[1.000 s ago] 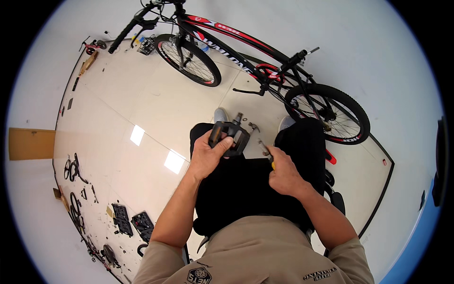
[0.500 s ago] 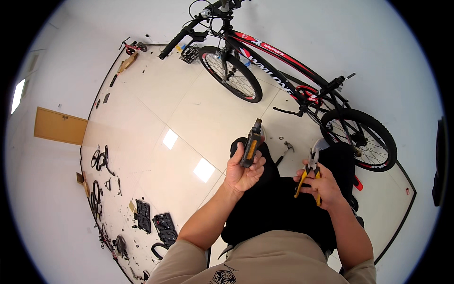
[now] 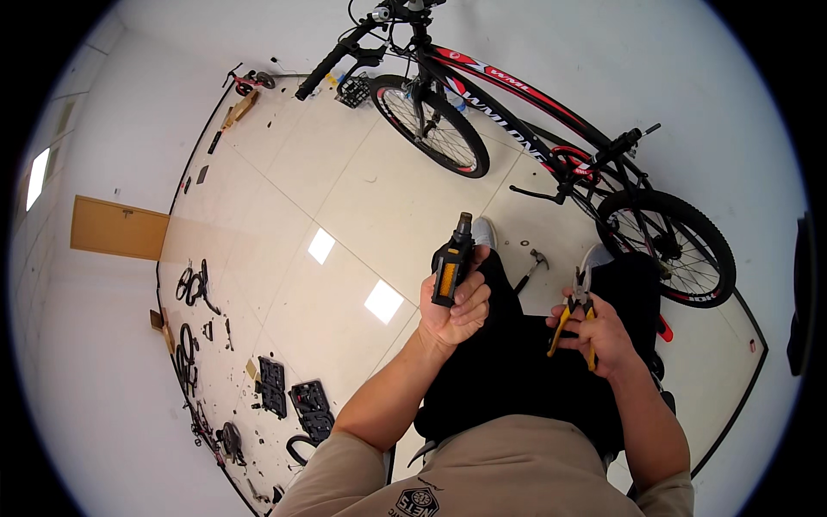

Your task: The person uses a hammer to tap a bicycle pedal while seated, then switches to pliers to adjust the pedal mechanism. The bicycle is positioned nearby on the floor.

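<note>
My left hand (image 3: 455, 312) is closed round a black bicycle pedal (image 3: 449, 269) with an orange reflector, its threaded axle end pointing up and away from me. In my right hand (image 3: 608, 338) is a pair of pliers (image 3: 583, 303) with yellow handles. The handles are spread among my fingers and the metal jaws point away from me. Ahead, a black and red bicycle (image 3: 517, 121) leans along the wall, a crank arm (image 3: 536, 193) without a pedal on its near side. A hammer (image 3: 532, 269) lies on the floor between my feet.
Two black tool cases (image 3: 311, 410) lie open on the tiled floor at left, among scattered bicycle parts (image 3: 194, 284). Near the far wall are a small red bike (image 3: 251, 84), a black basket (image 3: 353, 90) and cardboard (image 3: 242, 109). A brown door (image 3: 119, 227) stands at left.
The view has shifted slightly, so the whole scene sits a little farther right. My left hand has turned the pedal a little. Both hands keep their hold.
</note>
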Demonstrator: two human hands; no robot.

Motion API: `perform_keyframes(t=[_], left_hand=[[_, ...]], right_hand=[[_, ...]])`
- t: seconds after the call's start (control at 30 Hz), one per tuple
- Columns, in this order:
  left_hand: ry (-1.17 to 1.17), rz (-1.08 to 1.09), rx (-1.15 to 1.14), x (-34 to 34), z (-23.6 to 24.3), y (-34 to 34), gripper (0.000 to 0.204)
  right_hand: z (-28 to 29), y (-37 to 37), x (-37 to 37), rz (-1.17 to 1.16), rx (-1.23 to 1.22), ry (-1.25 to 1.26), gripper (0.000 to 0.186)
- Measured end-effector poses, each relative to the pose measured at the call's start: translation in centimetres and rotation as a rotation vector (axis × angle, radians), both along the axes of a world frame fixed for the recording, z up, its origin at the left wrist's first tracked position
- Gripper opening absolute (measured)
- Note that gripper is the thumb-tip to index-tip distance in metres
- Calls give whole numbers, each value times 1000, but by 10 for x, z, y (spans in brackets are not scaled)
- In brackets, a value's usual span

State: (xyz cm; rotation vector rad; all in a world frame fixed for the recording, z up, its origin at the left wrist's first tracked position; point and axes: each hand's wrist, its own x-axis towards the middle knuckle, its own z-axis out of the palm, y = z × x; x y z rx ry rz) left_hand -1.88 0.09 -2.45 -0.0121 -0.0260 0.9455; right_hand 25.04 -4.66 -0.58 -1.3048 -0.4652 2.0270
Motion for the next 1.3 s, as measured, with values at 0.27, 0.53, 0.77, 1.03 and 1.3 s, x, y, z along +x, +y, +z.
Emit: perform_keyframes(t=[0.27,0.53,0.77,1.03,1.3], left_hand=[[384,70,-9,3,6,2,51],[705,120,121,10,10,3,43],[914,213,115,18,12,0,33],[940,169,200,16,2,1,22],[852,135,107,16,4,0,26]], right_hand=[[2,6,13,-151,-53,328,80],[-10,2,9,-149,-40,194,71],[-16,1,9,-68,-101,31,45],[-23,-1,5,-94,-40,-154,44],[-5,-1,0,22,203,-252,39]])
